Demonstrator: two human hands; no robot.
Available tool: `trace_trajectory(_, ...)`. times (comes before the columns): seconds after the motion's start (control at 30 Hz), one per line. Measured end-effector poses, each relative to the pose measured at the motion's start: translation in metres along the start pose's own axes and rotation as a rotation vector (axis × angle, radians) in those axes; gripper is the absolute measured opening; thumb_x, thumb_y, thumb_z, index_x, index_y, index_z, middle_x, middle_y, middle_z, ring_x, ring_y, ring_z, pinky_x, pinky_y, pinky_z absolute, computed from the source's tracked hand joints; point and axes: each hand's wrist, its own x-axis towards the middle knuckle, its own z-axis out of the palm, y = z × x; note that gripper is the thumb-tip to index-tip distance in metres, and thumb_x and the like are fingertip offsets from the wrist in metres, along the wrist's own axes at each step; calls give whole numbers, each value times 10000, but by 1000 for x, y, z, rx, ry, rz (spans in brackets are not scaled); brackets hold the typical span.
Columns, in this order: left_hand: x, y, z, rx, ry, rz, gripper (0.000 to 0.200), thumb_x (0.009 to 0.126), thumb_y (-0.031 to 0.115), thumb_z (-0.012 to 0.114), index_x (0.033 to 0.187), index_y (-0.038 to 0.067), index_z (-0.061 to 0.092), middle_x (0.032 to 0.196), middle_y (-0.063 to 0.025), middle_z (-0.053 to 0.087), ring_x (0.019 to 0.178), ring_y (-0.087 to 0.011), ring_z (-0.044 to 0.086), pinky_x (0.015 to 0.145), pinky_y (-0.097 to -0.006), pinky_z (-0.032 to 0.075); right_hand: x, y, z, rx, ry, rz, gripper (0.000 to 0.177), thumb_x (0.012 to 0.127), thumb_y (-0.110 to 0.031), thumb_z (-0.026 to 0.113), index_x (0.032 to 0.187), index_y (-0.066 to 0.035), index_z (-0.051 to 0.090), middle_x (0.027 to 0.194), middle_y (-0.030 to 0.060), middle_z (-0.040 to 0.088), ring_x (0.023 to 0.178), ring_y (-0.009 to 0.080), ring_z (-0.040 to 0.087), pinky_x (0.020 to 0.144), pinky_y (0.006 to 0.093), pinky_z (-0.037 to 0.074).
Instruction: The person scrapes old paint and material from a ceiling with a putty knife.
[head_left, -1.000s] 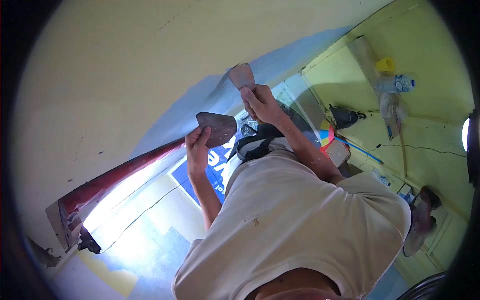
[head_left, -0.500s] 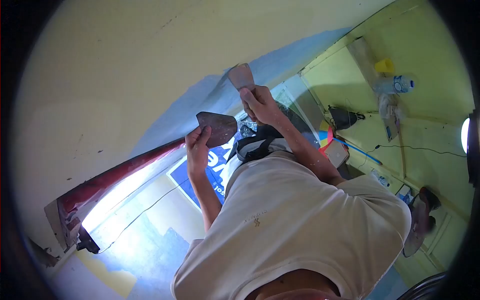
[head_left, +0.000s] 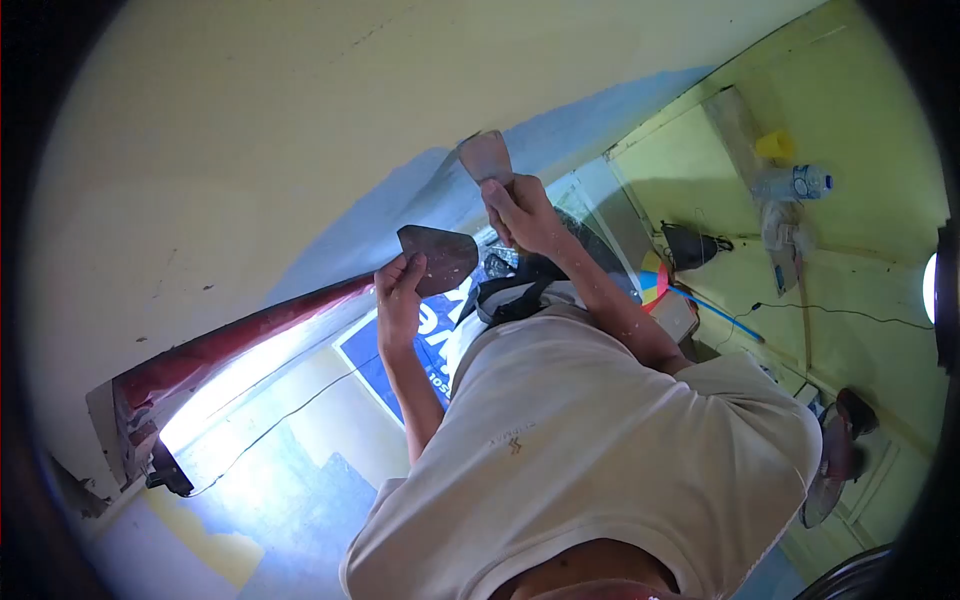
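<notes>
My right hand (head_left: 522, 212) is closed round a putty knife (head_left: 486, 158), its blade up against the wall where cream meets a blue-grey patch (head_left: 400, 205). Lower and to the left, my left hand (head_left: 398, 290) grips a dark, flat scraper plate (head_left: 440, 260) between thumb and fingers. Small pale specks dot that plate. The plate is held just below the putty knife, apart from it. The putty knife's handle is mostly hidden in my right fist.
A red strip (head_left: 240, 335) edges the bottom of the wall, by a bright light. A blue sign (head_left: 385, 365) with white letters lies below. To the right, a plastic bottle (head_left: 795, 183), a yellow cup (head_left: 775, 146) and a fan (head_left: 825, 480) stand along the yellow-green wall.
The view has shifted slightly, so the surroundings on the right sit a little lower. Both hands keep nearly the same pose and hold the same tools.
</notes>
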Motion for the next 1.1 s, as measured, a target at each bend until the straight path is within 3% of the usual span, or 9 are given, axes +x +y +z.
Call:
trace_trajectory(0.1,-2,7,8,-73,-72,-18,170,928,37,617,1074,-32,671,993,-81,693,899,-147,652,833,-301,518,0,-2,1,29,20,-37,508,1038,-339,465,624,-45,489,442,-1,445,359,71,426,351,238,323)
trace_trajectory(0.27,0,7,3,-7,-29,3,172,943,53,601,1071,-42,665,1010,-84,691,922,-143,648,840,-299,513,-1,-7,2,32,10,3,415,1022,-283,507,718,-1,522,481,-1,458,355,65,442,329,250,333)
trace_trajectory(0.5,-2,3,0,29,-59,8,179,945,55,593,1080,-41,661,1034,-94,690,943,-153,646,852,-321,511,2,-22,7,26,-7,-54,485,1028,-353,483,659,-40,503,456,0,452,357,73,429,351,242,321)
trace_trajectory(0.6,-6,13,6,-31,-82,-78,171,943,46,592,1072,-40,665,1038,-93,690,955,-146,638,877,-313,493,0,-27,12,39,32,-33,508,1029,-373,473,636,-53,500,441,-2,444,352,77,422,350,241,324)
trace_trajectory(0.67,-4,7,0,27,-48,6,174,943,56,587,1058,-43,669,1000,-91,694,894,-141,647,809,-296,510,4,6,-8,-11,23,-42,508,1029,-379,474,640,-53,502,444,-2,447,355,77,427,350,243,329)
trace_trajectory(0.73,-10,20,18,18,13,26,203,949,80,566,1052,-59,672,952,-92,701,811,-126,657,716,-263,526,3,-7,-5,-4,0,-53,516,1026,-394,475,637,-56,498,444,-4,444,357,77,429,353,245,336)
trace_trajectory(0.87,-5,9,7,28,-25,22,197,953,68,558,1050,-58,675,960,-89,703,836,-131,653,781,-284,518,0,-20,3,25,-7,-34,520,1023,-399,478,632,-57,488,451,-1,446,358,80,425,352,245,334)
trace_trajectory(1.1,-3,8,11,-34,-41,28,181,955,62,553,1013,-64,670,954,-91,698,819,-136,642,759,-294,510,-5,-5,-2,-7,14,-1,492,1031,-375,471,654,-59,485,449,0,446,355,78,428,349,240,323)
